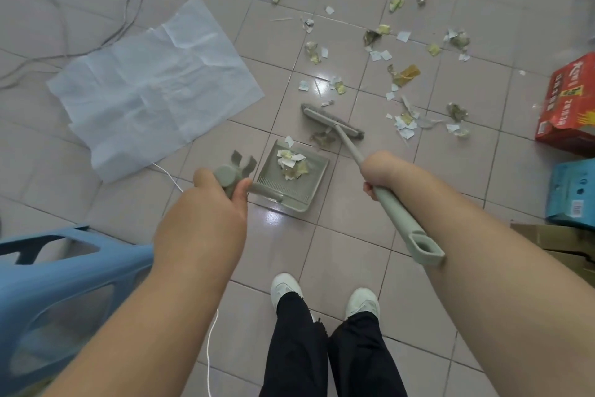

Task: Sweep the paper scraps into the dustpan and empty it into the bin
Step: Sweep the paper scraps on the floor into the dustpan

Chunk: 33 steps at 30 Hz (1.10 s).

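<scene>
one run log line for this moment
left hand holds dustpan | right hand holds broom | some scraps in pan | most on floor

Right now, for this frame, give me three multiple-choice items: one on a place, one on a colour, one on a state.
1. Where is the broom head?
A. inside the dustpan
B. on the floor beyond the dustpan's open edge
C. on the white sheet

2. What colour is the stool?
A. blue
B. red
C. green

3. What is in the dustpan?
A. nothing
B. some scraps
C. every scrap

Answers: 1 B, the bristles rest on tiles past the lip. 2 A, its plastic frame is blue. 3 B, a small pile lies inside while many scraps remain on the floor.
</scene>
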Each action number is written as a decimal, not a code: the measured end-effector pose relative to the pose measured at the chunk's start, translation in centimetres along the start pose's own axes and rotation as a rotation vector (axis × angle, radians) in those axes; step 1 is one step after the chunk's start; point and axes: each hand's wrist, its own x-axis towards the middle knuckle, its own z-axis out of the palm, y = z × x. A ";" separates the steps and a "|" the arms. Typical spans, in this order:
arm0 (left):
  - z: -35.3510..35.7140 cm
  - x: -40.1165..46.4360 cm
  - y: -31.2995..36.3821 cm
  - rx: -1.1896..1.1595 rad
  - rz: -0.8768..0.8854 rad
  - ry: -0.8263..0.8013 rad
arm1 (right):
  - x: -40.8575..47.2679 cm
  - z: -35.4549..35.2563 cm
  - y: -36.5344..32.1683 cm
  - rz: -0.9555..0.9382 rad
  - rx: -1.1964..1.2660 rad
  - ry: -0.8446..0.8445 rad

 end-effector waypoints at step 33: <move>-1.0 2.3 2.1 -0.085 0.236 -0.099 | -5.4 -4.1 4.5 -0.050 0.007 -0.007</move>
